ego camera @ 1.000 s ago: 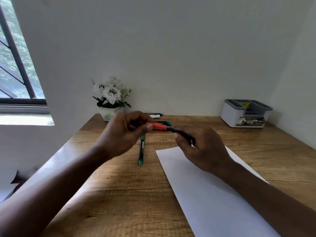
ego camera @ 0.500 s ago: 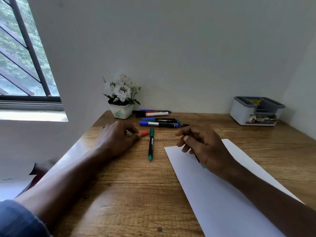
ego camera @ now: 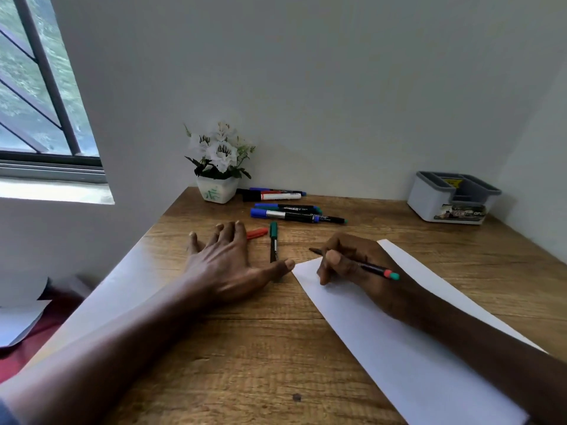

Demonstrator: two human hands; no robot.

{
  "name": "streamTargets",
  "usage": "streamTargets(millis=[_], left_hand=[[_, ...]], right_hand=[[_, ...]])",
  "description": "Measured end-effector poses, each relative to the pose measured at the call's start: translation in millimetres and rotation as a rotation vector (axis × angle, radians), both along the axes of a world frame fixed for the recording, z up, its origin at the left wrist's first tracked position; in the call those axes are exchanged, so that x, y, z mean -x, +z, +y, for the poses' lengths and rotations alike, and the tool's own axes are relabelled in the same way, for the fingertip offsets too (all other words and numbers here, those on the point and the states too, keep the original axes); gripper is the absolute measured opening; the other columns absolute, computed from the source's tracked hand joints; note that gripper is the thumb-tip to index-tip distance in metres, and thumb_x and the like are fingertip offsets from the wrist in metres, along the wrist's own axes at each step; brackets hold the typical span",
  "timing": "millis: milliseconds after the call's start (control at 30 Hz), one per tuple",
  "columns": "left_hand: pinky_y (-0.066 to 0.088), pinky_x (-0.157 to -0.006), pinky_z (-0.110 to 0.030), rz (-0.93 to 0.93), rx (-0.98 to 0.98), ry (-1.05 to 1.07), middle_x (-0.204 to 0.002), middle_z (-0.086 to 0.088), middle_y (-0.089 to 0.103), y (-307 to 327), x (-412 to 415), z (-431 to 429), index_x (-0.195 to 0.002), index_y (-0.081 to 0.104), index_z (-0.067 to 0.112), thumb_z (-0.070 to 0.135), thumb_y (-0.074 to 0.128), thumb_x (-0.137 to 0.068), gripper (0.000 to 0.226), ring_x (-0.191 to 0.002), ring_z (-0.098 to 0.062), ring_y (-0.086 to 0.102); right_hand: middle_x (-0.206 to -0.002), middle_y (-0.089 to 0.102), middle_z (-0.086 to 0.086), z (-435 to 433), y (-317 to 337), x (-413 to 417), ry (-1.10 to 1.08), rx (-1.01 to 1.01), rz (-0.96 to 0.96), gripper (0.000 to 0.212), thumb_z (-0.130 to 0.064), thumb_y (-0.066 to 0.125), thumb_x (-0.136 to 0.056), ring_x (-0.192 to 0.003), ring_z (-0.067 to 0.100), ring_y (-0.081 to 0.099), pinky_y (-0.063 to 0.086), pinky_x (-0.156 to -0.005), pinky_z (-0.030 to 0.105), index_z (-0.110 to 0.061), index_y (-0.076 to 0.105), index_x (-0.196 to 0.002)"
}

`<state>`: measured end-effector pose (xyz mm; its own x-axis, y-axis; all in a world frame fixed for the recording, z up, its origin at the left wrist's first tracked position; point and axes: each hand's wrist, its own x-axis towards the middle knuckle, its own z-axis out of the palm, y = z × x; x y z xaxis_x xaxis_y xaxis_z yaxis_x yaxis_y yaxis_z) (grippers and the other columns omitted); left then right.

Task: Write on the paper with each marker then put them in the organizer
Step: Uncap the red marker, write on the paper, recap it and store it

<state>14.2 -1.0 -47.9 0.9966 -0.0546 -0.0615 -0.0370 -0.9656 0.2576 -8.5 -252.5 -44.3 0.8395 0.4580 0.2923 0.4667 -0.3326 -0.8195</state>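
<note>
My right hand (ego camera: 346, 265) grips a slim black marker (ego camera: 372, 267) with a red and green end, its tip near the far corner of the white paper (ego camera: 399, 348). My left hand (ego camera: 227, 259) lies flat on the wooden desk with fingers spread, thumb close to the paper's corner. The red cap (ego camera: 257, 233) lies on the desk just past my left fingertips. A green-capped marker (ego camera: 273, 237) lies beside it. Several more markers (ego camera: 291, 211) lie further back. The grey and white organizer (ego camera: 451, 199) stands at the back right.
A white pot of white flowers (ego camera: 217, 170) stands at the back left corner, against the wall. The desk's left edge (ego camera: 147, 237) runs beside a window sill. Walls close the back and the right side.
My hands pulled the red cap off the marker. My left hand set the cap on the desk and opened flat. My right hand brought the marker down to the paper.
</note>
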Motion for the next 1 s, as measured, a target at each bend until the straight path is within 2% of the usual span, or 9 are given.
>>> streamTargets(millis=[100,233,300,400,533,667,800,900,1000], left_hand=[[-0.005,-0.122,-0.063,-0.011,-0.019,-0.011,-0.170,-0.005,-0.005,-2.1,-0.9,-1.7,-0.161,-0.006,0.014,0.107,0.019,-0.055,0.143,-0.156,-0.020,-0.004],[-0.005,-0.121,-0.065,-0.006,-0.041,-0.027,-0.169,-0.007,-0.007,-3.9,-3.1,-4.3,-0.160,-0.010,0.015,0.106,0.022,-0.055,0.143,-0.156,-0.023,-0.005],[-0.006,-0.121,-0.064,0.004,-0.039,-0.032,-0.169,-0.007,-0.008,-4.1,-3.0,-5.2,-0.160,-0.010,0.016,0.105,0.026,-0.058,0.140,-0.156,-0.024,-0.006],[-0.006,-0.121,-0.065,0.014,-0.039,-0.036,-0.169,-0.007,-0.008,-4.2,-2.8,-5.7,-0.160,-0.010,0.017,0.104,0.028,-0.060,0.138,-0.156,-0.025,-0.008],[-0.004,-0.120,-0.065,0.010,-0.018,-0.051,-0.170,-0.006,-0.007,-4.2,-4.8,-4.2,-0.161,-0.007,0.017,0.103,0.031,-0.061,0.137,-0.156,-0.025,-0.007],[-0.001,-0.121,-0.065,0.022,0.015,-0.062,-0.170,-0.006,-0.002,-0.2,-8.7,0.7,-0.161,-0.001,0.017,0.095,0.043,-0.067,0.130,-0.156,-0.025,-0.003],[0.001,-0.121,-0.065,0.036,0.016,-0.075,-0.170,-0.005,-0.001,2.9,-8.6,2.6,-0.161,0.001,0.018,0.093,0.047,-0.069,0.128,-0.156,-0.025,-0.003],[0.001,-0.121,-0.065,0.037,0.015,-0.083,-0.170,-0.005,-0.002,2.1,-9.4,3.1,-0.161,0.000,0.018,0.093,0.046,-0.068,0.128,-0.156,-0.025,-0.003],[0.000,-0.121,-0.065,0.046,0.018,-0.083,-0.170,-0.004,-0.002,1.1,-11.4,3.5,-0.161,0.001,0.019,0.094,0.046,-0.066,0.130,-0.156,-0.024,-0.004]], right_hand=[[-0.090,0.073,0.014,0.3,4.2,6.5,0.032,0.016,0.029,0.040,-0.024,0.041,-0.105,-0.094,0.030,0.069,0.053,-0.095,0.038,-0.001,0.072,-0.090],[-0.089,0.075,0.024,0.7,9.3,6.4,0.005,-0.066,0.134,0.034,-0.013,0.042,-0.096,-0.090,0.034,0.074,0.056,-0.093,0.040,-0.001,0.071,-0.109],[-0.086,0.077,0.019,6.1,11.1,8.7,-0.076,-0.083,0.119,0.034,-0.016,0.043,-0.095,-0.089,0.032,0.074,0.058,-0.086,0.037,-0.003,0.071,-0.109],[-0.077,0.074,0.010,18.0,14.9,13.5,-0.210,-0.178,0.114,0.029,-0.026,0.053,-0.102,-0.075,0.025,0.071,0.056,-0.065,0.032,-0.008,0.076,-0.094],[-0.074,0.075,0.014,36.6,10.4,21.0,-0.330,-0.309,0.398,0.023,-0.016,0.053,-0.103,-0.070,0.026,0.070,0.054,-0.061,0.032,-0.010,0.075,-0.097],[-0.078,0.076,0.016,41.9,4.3,22.5,-0.319,-0.201,0.286,0.024,-0.011,0.054,-0.103,-0.069,0.025,0.069,0.056,-0.056,0.026,-0.002,0.076,-0.096],[-0.082,0.079,0.014,40.9,16.0,13.2,-0.288,-0.089,0.395,0.010,-0.008,0.066,-0.094,-0.073,0.021,0.074,0.060,-0.066,0.029,-0.006,0.075,-0.098],[-0.081,0.079,0.012,45.8,16.5,9.8,-0.298,-0.027,0.392,0.005,-0.005,0.074,-0.086,-0.074,0.021,0.076,0.061,-0.069,0.031,-0.006,0.076,-0.090],[-0.072,0.076,0.011,52.3,8.4,12.6,-0.401,-0.087,0.298,0.006,-0.008,0.075,-0.084,-0.063,0.018,0.071,0.058,-0.060,0.029,-0.008,0.072,-0.078]])
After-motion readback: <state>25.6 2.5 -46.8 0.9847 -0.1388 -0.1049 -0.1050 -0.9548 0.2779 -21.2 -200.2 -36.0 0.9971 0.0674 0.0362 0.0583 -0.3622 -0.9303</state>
